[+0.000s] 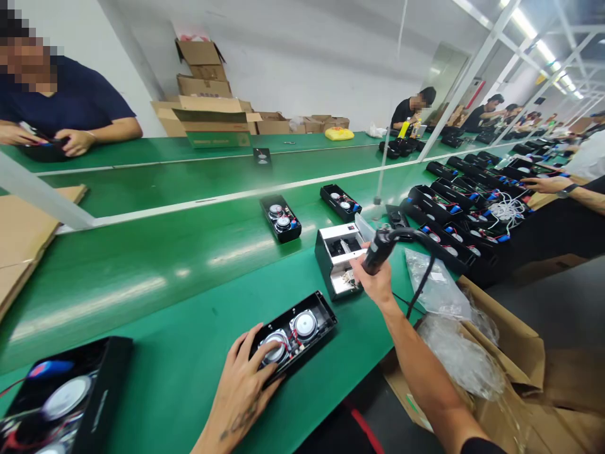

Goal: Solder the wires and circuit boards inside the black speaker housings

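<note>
My left hand grips the near left end of an open black speaker box, its fingers over the rim and against one driver. Two round silver speaker drivers and red wires show inside the box, which lies on the green bench. Wrapped around a black electric screwdriver with a cable, my right hand is over the front of a small screw feeder. The screwdriver's tip is down at the feeder's lit opening, partly hidden by the hand.
Another open speaker box sits at the near left. Further speaker boxes rest on the green line, with several stacked at the right. Plastic bags and cardboard boxes stand at the right. Co-workers sit across and along the line.
</note>
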`<state>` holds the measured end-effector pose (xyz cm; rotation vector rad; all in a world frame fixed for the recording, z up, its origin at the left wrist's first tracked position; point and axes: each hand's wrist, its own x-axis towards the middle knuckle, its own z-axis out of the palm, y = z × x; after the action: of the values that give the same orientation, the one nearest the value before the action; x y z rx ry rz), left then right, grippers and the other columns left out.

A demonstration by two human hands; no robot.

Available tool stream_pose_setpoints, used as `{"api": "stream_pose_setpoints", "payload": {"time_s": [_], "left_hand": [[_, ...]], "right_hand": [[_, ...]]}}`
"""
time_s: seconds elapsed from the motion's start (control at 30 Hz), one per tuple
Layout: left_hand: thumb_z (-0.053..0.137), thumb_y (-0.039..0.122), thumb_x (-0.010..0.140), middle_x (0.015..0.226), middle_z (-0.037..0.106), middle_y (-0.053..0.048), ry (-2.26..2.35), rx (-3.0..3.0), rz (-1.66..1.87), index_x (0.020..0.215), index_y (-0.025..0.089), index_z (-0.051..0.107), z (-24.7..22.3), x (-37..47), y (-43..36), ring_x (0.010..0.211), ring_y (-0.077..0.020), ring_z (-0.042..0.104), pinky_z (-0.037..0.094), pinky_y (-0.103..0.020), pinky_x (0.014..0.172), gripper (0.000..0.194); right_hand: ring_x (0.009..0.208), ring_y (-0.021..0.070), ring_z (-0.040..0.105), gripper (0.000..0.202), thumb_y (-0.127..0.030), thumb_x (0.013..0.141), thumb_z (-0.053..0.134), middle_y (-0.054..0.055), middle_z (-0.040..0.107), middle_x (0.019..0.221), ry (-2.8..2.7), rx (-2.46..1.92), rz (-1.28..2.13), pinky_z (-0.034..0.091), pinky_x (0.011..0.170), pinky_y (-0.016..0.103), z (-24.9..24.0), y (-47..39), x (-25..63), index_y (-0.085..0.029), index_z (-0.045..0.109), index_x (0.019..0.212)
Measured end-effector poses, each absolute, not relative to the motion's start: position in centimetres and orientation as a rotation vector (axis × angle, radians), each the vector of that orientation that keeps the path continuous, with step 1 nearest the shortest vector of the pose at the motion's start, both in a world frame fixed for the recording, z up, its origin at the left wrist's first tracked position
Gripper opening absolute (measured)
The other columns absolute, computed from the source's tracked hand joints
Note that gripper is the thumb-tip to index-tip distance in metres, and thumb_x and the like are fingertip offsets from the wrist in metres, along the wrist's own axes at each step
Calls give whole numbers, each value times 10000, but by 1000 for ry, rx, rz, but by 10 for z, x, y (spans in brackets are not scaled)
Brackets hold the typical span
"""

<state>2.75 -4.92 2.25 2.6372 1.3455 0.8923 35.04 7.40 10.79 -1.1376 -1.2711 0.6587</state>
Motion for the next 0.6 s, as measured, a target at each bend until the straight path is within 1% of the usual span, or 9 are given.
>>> {"api": "stream_pose_setpoints", "payload": {"time_s": [0.07, 0.17, 0.27, 0.4, 0.53, 0.6], "left_hand": [[790, 250, 891, 1248, 759, -30, 1344, 2701, 808, 905, 265, 770, 27, 27, -51, 1452, -414, 500, 442, -610, 1144, 28], [796, 250, 886, 1260, 755, -29, 1353, 2731, 757, 926, 264, 772, 32, 28, -52, 1439, -415, 509, 462, -612, 1139, 48], [804, 267, 885, 1247, 761, -23, 1368, 2714, 778, 914, 266, 771, 34, 29, -51, 1432, -415, 518, 471, -609, 1137, 43], [786, 255, 894, 1240, 763, -17, 1359, 2706, 773, 889, 266, 768, 33, 28, -50, 1417, -411, 531, 478, -606, 1125, 22], [771, 269, 919, 1237, 765, -27, 1348, 2727, 785, 894, 260, 772, 31, 28, -49, 1424, -417, 527, 474, -612, 1125, 27], [787, 291, 921, 1238, 767, -27, 1351, 2705, 801, 884, 255, 772, 29, 28, -50, 1428, -419, 526, 465, -618, 1137, 54]], "right_hand": [[452, 137, 542, 383, -345, 828, 820, -99, 596, 572, -1323, -1167, 774, 515, 512, 308, 107, 62, 347, -224, 624, 1134], [443, 133, 537, 399, -339, 863, 809, -105, 600, 581, -1337, -1087, 840, 489, 495, 297, 114, 45, 345, -235, 599, 1186], [448, 133, 546, 405, -349, 910, 776, -119, 597, 594, -1229, -1005, 678, 493, 525, 299, 125, 45, 345, -254, 545, 1229], [462, 142, 556, 359, -362, 921, 752, -119, 580, 572, -1129, -1079, 434, 516, 589, 329, 125, 66, 348, -242, 522, 1169], [475, 142, 562, 322, -338, 900, 752, -114, 591, 555, -1165, -1138, 446, 532, 627, 339, 117, 79, 349, -233, 528, 1107], [461, 135, 544, 346, -348, 862, 790, -109, 590, 562, -1201, -1162, 568, 515, 566, 319, 116, 76, 348, -230, 557, 1088]]}}
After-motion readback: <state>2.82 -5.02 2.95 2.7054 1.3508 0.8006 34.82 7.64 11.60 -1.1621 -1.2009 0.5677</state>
